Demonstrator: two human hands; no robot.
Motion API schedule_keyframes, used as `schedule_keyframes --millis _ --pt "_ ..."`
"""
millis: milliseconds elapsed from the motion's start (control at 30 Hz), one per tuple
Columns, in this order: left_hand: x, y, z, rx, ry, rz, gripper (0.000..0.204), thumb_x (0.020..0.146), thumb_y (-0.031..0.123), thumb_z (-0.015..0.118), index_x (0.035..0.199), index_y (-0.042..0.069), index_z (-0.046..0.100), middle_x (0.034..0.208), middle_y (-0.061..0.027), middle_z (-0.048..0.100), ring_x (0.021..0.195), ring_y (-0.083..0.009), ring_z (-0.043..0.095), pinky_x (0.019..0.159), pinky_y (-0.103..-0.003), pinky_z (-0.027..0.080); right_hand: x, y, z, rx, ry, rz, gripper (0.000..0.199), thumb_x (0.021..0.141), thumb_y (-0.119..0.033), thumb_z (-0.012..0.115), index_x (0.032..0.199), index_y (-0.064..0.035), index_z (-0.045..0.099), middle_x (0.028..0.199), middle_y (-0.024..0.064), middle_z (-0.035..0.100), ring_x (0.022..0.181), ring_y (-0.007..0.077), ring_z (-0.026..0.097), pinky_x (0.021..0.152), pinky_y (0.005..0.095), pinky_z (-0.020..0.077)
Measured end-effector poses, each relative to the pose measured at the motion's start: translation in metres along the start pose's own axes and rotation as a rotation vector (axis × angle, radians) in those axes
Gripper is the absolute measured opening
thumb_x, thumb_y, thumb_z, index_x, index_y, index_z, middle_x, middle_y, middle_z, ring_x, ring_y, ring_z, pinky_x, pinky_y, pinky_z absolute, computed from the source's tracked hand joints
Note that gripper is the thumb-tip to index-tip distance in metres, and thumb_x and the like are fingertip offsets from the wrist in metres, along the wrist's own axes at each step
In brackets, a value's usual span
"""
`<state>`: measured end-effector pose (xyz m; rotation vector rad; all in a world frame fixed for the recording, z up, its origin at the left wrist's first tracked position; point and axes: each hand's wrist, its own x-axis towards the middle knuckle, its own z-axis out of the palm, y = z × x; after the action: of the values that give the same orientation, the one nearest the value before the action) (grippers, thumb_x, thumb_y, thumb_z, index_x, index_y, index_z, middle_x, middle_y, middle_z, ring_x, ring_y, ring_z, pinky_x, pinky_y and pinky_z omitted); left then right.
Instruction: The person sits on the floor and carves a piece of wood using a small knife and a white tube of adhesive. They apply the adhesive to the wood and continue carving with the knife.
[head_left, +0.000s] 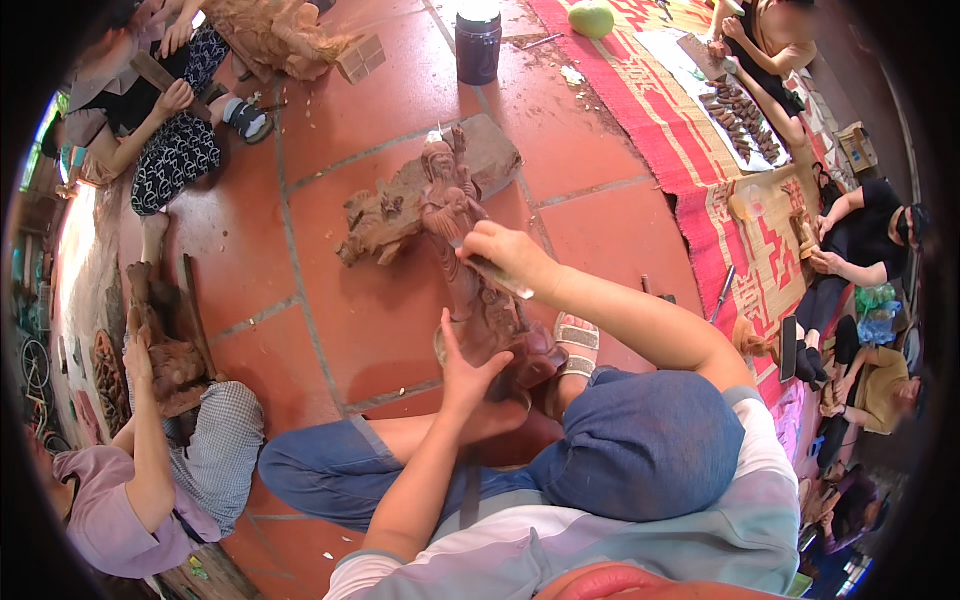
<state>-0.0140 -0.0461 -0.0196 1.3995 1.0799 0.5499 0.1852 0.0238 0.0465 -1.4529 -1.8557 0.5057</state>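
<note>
A carved reddish-brown wooden statue [441,190] of a bearded, robed figure leans away from me, its lower end between my legs. My right hand [508,258] is closed round a short slim tool [500,277] with a pale end, held against or just over the statue's middle; its exact kind I cannot make out. My left hand [470,372] is beside the lower part of the statue, fingers stretched out and thumb apart, holding nothing. Whether its palm touches the wood I cannot tell.
Behind the statue lies a rough wooden block [490,160]. Further off stand a dark jar [478,48] and a green round fruit [591,18]. A red patterned mat [690,225] carries a tray of small brown pieces [745,125]. Other people work on both sides.
</note>
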Motion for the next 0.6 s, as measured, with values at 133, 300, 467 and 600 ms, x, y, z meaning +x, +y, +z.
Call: schedule_keyframes --millis 133,300,467,600 --pt "0.002 -0.003 0.000 0.037 0.031 0.010 0.118 0.065 0.025 0.085 0.148 0.007 0.002 0.138 -0.0241 0.037 0.127 -0.0319 0.039 0.105 -0.040 0.033 0.009 -0.007 -0.003 0.047 -0.065 0.019 0.009 0.083 -0.011 0.062 0.088 -0.0049 0.056 0.087 0.0122 0.057 0.080 0.0337 0.061 0.068 0.0410 0.0500" --pt "-0.002 0.015 -0.001 -0.071 -0.004 -0.057 0.118 0.066 0.022 0.085 0.148 0.007 0.001 0.137 -0.0234 0.038 0.126 -0.0311 0.041 0.105 -0.039 0.033 0.004 -0.014 0.000 0.001 -0.039 0.071 0.009 0.085 -0.008 0.060 0.092 -0.0065 0.056 0.091 0.0117 0.056 0.083 0.0327 0.060 0.069 0.0401 0.0502" --pt "0.000 0.005 -0.001 -0.148 -0.020 -0.050 0.118 0.067 0.020 0.085 0.148 0.006 0.000 0.138 -0.0232 0.036 0.126 -0.0304 0.040 0.104 -0.039 0.033 0.003 -0.018 -0.001 -0.094 -0.219 0.065 0.014 0.082 -0.009 0.060 0.095 -0.0094 0.055 0.092 0.0126 0.055 0.080 0.0355 0.061 0.067 0.0440 0.0506" --pt "0.000 0.003 0.000 -0.082 -0.005 -0.028 0.117 0.067 0.019 0.085 0.148 0.007 0.001 0.137 -0.0230 0.038 0.126 -0.0304 0.040 0.104 -0.039 0.033 0.017 -0.003 -0.008 0.063 -0.121 -0.015 0.013 0.083 -0.009 0.059 0.095 -0.0107 0.057 0.092 0.0119 0.055 0.081 0.0359 0.062 0.068 0.0431 0.0512"
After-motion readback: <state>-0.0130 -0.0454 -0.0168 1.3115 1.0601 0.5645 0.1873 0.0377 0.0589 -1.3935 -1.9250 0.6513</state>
